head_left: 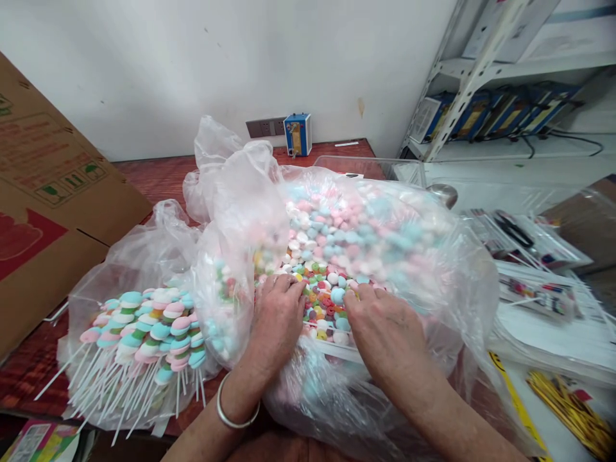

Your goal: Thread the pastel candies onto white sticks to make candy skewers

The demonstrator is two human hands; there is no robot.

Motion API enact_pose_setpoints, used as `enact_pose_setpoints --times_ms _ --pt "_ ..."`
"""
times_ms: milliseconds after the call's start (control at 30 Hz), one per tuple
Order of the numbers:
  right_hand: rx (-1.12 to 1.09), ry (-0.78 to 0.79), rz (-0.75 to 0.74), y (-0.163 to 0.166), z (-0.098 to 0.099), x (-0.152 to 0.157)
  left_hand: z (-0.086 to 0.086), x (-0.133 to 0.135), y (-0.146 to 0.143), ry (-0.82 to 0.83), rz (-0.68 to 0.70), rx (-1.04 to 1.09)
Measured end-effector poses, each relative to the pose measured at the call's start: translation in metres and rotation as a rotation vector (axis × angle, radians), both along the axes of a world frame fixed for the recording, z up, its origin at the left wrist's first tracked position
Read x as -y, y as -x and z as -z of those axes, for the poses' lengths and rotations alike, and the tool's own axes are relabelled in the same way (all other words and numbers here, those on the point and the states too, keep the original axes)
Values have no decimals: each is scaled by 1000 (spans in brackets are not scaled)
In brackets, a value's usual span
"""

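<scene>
A big clear plastic bag (433, 269) holds a heap of small pastel and coloured candies (332, 256). Both my hands reach into its opening. My left hand (276, 321), with a silver bangle on the wrist, rests palm down on the candies, its fingers curled among them. My right hand (385, 327) lies beside it, fingertips dug into the candies too. What either hand grips is hidden under the fingers. To the left, another clear bag holds finished candy skewers (149, 333) on white sticks.
A brown cardboard box (43, 212) stands at the left on the red-brown table (158, 176). A blue and white small device (297, 133) sits by the wall. At the right are a clear tray (375, 168), packets of white sticks (539, 289) and metal shelving (481, 70).
</scene>
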State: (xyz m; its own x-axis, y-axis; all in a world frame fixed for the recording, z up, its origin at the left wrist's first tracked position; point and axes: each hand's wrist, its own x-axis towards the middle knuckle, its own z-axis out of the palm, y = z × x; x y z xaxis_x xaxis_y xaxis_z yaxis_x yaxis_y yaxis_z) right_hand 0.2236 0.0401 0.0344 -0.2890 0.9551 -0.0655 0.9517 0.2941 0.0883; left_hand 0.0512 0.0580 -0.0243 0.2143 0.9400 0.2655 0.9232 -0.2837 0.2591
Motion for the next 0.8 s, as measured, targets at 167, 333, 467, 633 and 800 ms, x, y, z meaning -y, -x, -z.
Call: enact_pose_setpoints --times_ms 167,333,467,633,800 --pt "22 -28 -87 2 -6 -12 -1 -3 1 3 -6 -13" --pt "-21 -25 -108 -10 1 -20 -2 -8 6 -18 -22 -42" --pt "72 -100 -189 -9 -4 -18 -1 -15 4 -41 21 -126" --pt "73 -97 -194 1 -5 -18 -3 -24 -3 -54 29 -247" --pt "-68 4 -31 -18 10 -13 -4 -28 -5 -28 32 -195"
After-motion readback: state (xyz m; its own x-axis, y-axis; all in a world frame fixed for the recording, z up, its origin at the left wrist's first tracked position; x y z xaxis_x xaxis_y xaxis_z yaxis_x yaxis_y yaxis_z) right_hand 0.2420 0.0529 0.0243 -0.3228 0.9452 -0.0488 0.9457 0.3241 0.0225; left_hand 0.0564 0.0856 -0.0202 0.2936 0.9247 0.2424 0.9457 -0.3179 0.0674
